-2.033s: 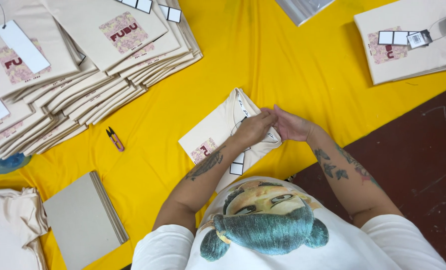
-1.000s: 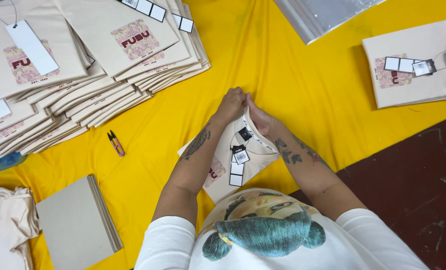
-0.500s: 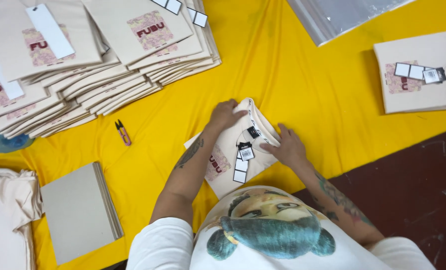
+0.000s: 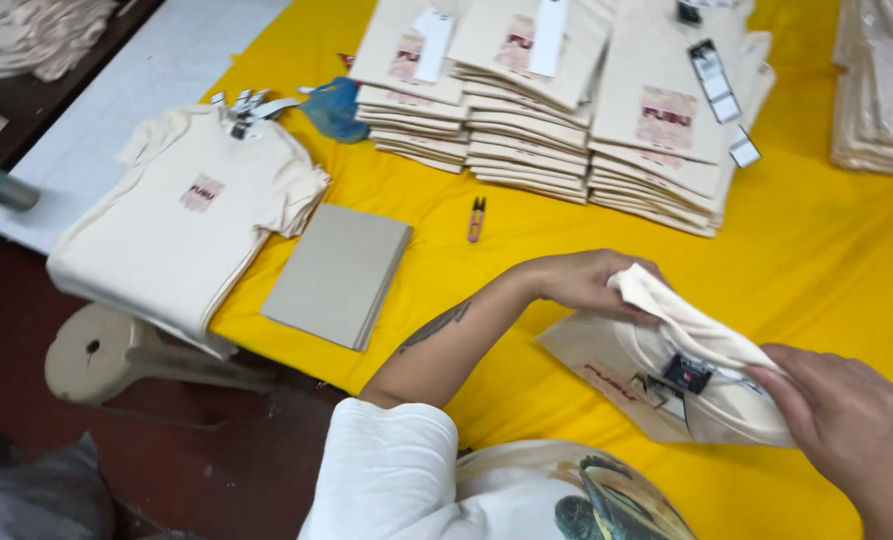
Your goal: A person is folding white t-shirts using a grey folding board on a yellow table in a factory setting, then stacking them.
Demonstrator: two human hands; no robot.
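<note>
The right hand (image 4: 846, 425) is seen nearest, at the lower right. Its fingers are curled against the right end of a folded cream shirt (image 4: 706, 385), but how firmly it is gripped cannot be told, because only the back of the hand is shown. The shirt lies on the yellow cloth (image 4: 826, 260) just in front of the person, with a black tag (image 4: 686, 372) on its near side. The left hand (image 4: 586, 282) is closed on the upper left edge of the same shirt, where a fold of fabric is lifted and pinched between thumb and fingers. A tattoo is seen on the left forearm.

To the left, near the table edge, a grey board (image 4: 338, 274) is laid flat on the cloth. Just beyond it, small snips (image 4: 476, 220) with a pink handle are placed, well apart from both hands. Further left, a pile of unfolded cream shirts (image 4: 186, 215) hangs partly over the table edge, above a pale stool (image 4: 106, 350).

At the far side, stacks of folded shirts (image 4: 566, 110) with paper tags are set side by side. A blue bag (image 4: 334, 108) lies beside the leftmost stack. At the far right edge, a stack of bagged shirts (image 4: 886, 90) is partly seen.
</note>
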